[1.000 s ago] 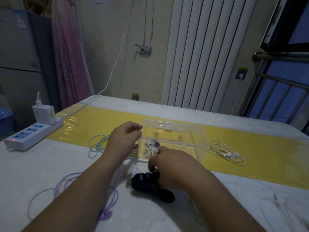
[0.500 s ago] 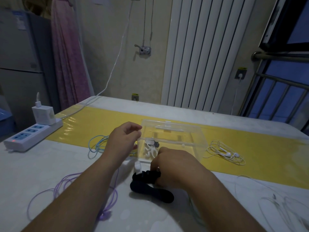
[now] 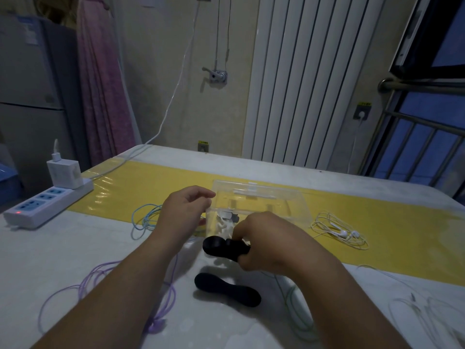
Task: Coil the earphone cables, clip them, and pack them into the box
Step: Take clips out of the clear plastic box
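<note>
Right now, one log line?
right hand: lifting black clip | left hand: empty, beside box | second clip: on table

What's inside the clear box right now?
In the clear box, small white pieces and a dark one sit at its near-left corner; no coiled cable shows. The right hand covers the near edge.

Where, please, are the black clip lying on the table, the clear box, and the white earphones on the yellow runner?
black clip (image 3: 227, 289): head view, middle of its body.
clear box (image 3: 261, 197): head view, upper wall.
white earphones (image 3: 339, 230): head view, centre of the tangle.
</note>
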Demonstrator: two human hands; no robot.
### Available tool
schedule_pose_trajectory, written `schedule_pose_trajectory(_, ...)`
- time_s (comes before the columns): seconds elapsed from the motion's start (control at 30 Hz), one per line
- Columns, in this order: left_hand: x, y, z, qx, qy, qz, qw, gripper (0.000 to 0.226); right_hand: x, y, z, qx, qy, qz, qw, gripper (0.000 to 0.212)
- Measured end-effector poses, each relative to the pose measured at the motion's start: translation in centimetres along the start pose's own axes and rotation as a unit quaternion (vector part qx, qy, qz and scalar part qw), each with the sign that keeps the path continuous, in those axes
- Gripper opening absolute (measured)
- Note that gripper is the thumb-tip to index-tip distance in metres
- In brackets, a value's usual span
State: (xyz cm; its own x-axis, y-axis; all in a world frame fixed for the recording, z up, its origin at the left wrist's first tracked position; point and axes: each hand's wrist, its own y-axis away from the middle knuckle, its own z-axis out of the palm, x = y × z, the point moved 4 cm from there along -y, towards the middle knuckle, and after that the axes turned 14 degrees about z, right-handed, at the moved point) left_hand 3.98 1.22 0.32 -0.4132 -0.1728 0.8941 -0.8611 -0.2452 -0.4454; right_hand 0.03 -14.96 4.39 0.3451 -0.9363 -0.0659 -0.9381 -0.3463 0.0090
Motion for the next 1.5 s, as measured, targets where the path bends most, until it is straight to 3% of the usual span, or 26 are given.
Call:
schedule_pose_trajectory(0.23, -0.1, -0.1, 0.0, 0.000, 0.010, -0.013, 1.000, 0.024, 1.4, 0.4, -1.6, 0.016, -0.097, 0.004, 0.995, 0.022)
schedule_pose_trajectory(0.33, -0.3, -0.1, 0.0, -0.003, 0.012, -0.014, 1.000, 0.025, 2.4, 0.2, -2.7, 0.075, -0.223, 0.023, 0.972, 0.015)
schedule_pose_trajectory(0.43, -0.3, -0.1, 0.1, 0.010, 0.032, -0.026, 0.999, 0.024, 3.5, -0.3, -3.1, 0.124, -0.436, 0.050, 0.890, 0.013)
schedule_pose_trajectory(0.57, 0.0, 0.0, 0.3, 0.012, 0.034, -0.026, 0.999, 0.023, 4.6, -1.0, -2.9, 0.168, -0.623, 0.076, 0.760, 0.005)
schedule_pose_trajectory(0.87, -0.1, 0.0, 0.1, 0.012, 0.016, -0.020, 1.000, 0.025, 5.0, -2.5, -2.0, 0.201, -0.764, 0.125, 0.600, 0.013)
schedule_pose_trajectory(0.93, 0.0, 0.1, 0.1, 0.012, 0.015, -0.020, 1.000, 0.024, 4.8, -2.9, -1.6, 0.198, -0.756, 0.124, 0.611, 0.012)
schedule_pose_trajectory(1.03, 0.1, 0.1, 0.1, 0.012, 0.010, -0.018, 1.000, 0.024, 4.2, -3.1, -1.4, 0.243, -0.615, 0.140, 0.737, 0.010)
schedule_pose_trajectory(1.07, 0.1, 0.1, 0.1, 0.011, 0.006, -0.016, 1.000, 0.024, 4.0, -3.1, -1.4, 0.256, -0.576, 0.146, 0.762, 0.011)
schedule_pose_trajectory(1.17, 0.0, 0.0, 0.1, 0.008, -0.002, -0.013, 1.000, 0.024, 3.5, -3.6, -1.5, 0.259, -0.525, 0.155, 0.795, 0.017)
schedule_pose_trajectory(1.3, -0.2, 0.0, -0.1, 0.003, -0.010, -0.006, 1.000, 0.025, 3.0, -4.4, -1.0, 0.221, -0.464, 0.169, 0.841, 0.042)
schedule_pose_trajectory(1.5, -0.2, -0.2, 0.0, 0.002, -0.014, -0.002, 1.000, 0.029, 3.2, -4.1, -1.2, 0.251, -0.425, 0.166, 0.854, 0.026)
